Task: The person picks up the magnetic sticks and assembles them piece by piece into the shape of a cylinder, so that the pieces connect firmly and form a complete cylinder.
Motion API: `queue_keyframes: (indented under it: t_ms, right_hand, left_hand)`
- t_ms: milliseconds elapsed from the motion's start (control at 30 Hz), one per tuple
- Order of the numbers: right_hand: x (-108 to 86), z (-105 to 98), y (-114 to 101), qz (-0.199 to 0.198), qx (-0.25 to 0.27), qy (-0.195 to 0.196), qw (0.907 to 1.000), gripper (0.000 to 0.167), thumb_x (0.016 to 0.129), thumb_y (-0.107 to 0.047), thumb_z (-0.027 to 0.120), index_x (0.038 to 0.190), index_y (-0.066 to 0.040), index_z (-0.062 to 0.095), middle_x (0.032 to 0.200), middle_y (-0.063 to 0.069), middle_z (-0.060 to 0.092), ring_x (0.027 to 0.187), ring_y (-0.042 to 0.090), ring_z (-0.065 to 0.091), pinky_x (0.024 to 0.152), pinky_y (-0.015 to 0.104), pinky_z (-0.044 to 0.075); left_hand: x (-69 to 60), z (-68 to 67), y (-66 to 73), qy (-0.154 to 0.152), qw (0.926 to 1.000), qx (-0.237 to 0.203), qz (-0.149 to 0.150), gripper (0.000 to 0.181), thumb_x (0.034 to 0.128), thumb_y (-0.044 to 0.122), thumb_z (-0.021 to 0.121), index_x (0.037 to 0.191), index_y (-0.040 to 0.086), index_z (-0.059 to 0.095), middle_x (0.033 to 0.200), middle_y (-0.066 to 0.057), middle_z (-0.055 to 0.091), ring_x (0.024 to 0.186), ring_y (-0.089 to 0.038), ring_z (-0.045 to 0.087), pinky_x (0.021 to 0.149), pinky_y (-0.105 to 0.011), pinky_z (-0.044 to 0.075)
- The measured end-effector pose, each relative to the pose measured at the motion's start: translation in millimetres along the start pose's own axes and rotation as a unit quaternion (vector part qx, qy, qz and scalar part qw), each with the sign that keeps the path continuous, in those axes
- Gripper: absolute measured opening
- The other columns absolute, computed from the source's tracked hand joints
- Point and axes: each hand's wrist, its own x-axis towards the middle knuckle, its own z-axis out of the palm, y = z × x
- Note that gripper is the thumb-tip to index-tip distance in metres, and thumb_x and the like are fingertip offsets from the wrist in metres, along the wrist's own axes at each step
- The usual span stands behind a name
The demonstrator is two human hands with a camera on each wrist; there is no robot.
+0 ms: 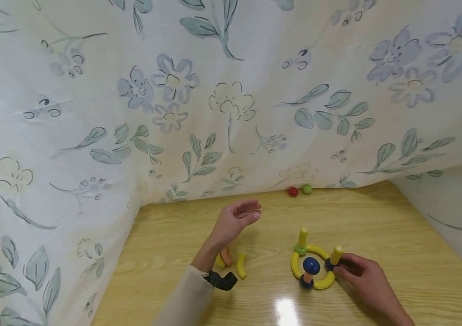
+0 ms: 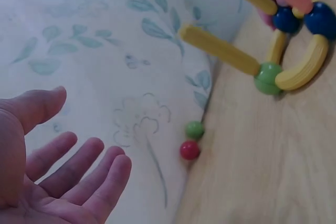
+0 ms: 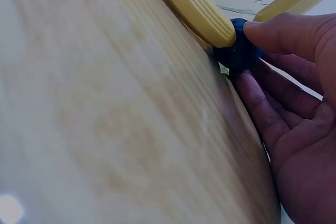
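Head view: right hand (image 1: 365,277), lower right, pinched a blue ball (image 1: 329,265), likely steadying the ring (image 1: 324,284); left hand (image 1: 231,222) hung empty, fingers loose.

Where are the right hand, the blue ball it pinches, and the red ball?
Right hand (image 1: 370,280), head view, near the thumb's base.
Blue ball (image 3: 237,55), right wrist view, exposed side.
Red ball (image 2: 189,150), left wrist view, middle.

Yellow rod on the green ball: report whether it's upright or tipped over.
Upright: in the head view the yellow rod rises from the green ball, its free end up.
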Motion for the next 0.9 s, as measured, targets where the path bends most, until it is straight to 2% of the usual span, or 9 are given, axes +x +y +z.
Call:
queue_keyframes:
  t_ms: [167,367,467,600,733,900]
  right_hand:
    - [-4.5,1,-3,0.009,0.015,0.004,0.9998,0.042,0.097,-0.016,0.085,0.134,0.0,0.074,0.13,0.02,0.077,0.101,0.001,0.074,0.086,0.016,0.059]
    - [-8.5,3,-3,0.006,0.018,0.015,0.9997,0.04,0.096,-0.014,0.086,0.131,0.0,0.075,0.127,0.019,0.078,0.1,0.002,0.075,0.086,0.017,0.059]
    - [-9.0,4,-4,0.005,0.022,0.018,0.9996,0.039,0.096,-0.015,0.086,0.131,-0.001,0.075,0.127,0.018,0.078,0.101,0.003,0.075,0.087,0.017,0.059]
    - [-9.2,3,-6,0.015,0.033,0.012,0.9993,0.04,0.096,-0.014,0.086,0.132,-0.001,0.074,0.128,0.017,0.078,0.103,0.005,0.076,0.088,0.017,0.059]
    - [-8.8,3,-7,0.027,0.033,0.001,0.9991,0.043,0.097,-0.015,0.085,0.135,0.0,0.073,0.132,0.018,0.076,0.105,0.003,0.075,0.089,0.017,0.059]
    - [-7.8,5,-6,0.024,0.039,0.006,0.9989,0.041,0.097,-0.014,0.085,0.134,-0.002,0.074,0.131,0.017,0.077,0.105,0.004,0.075,0.089,0.017,0.06]
  left_hand:
    - [36.7,13.3,-3.5,-0.002,0.9992,0.038,-0.008,0.044,0.1025,0.026,0.08,0.145,0.019,0.07,0.142,-0.004,0.074,0.13,-0.022,0.073,0.109,-0.039,0.059]
    - [80.8,31.2,-14.1,-0.004,0.9973,0.072,0.009,0.042,0.1007,0.023,0.082,0.141,0.014,0.073,0.139,-0.008,0.075,0.125,-0.02,0.074,0.105,-0.036,0.061]
    - [100.5,41.6,-18.6,-0.002,0.9956,0.093,0.004,0.042,0.1003,0.024,0.082,0.14,0.014,0.073,0.138,-0.004,0.076,0.123,-0.018,0.074,0.104,-0.034,0.061]
    - [124.1,57.2,-25.1,-0.008,0.9915,0.13,-0.005,0.045,0.1011,0.024,0.082,0.143,0.01,0.071,0.143,-0.009,0.073,0.127,-0.023,0.072,0.107,-0.039,0.06]
    - [144.6,72.7,-32.9,-0.011,0.9809,0.194,-0.012,0.047,0.1001,0.018,0.082,0.143,0.004,0.07,0.146,-0.014,0.07,0.133,-0.032,0.068,0.112,-0.043,0.057]
    - [164.7,85.1,-42.7,-0.008,0.9524,0.305,-0.005,0.048,0.0997,0.013,0.082,0.145,0.003,0.068,0.151,-0.01,0.067,0.141,-0.028,0.061,0.12,-0.038,0.05]
